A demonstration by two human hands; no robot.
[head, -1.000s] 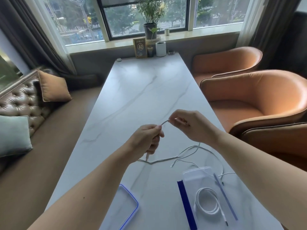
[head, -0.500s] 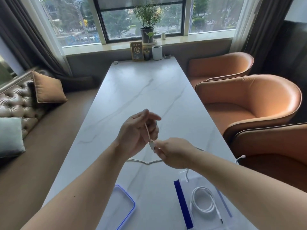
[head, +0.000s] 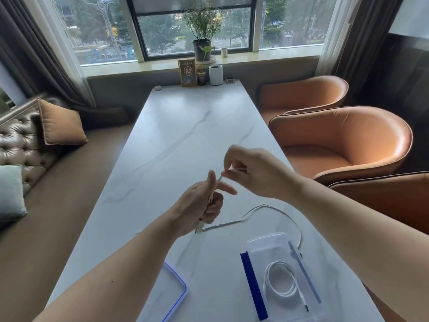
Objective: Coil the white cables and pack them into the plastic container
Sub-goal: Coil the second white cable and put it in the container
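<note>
While one coiled cable point(head: 282, 281) already lies in the plastic container point(head: 267, 245), we pinch the loose white cable point(head: 260, 211), trailing over the marble table point(head: 185, 140), between left hand point(head: 200, 205) and right hand point(head: 250, 173); light and limp, it looks best gripped near its plug point(head: 199, 228).

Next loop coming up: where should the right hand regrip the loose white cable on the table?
Judging by its lie, take the loose white cable on the straight run just right of the left hand, pinching from above with the right hand; it lies flat on the table there, clear of the container.
</note>
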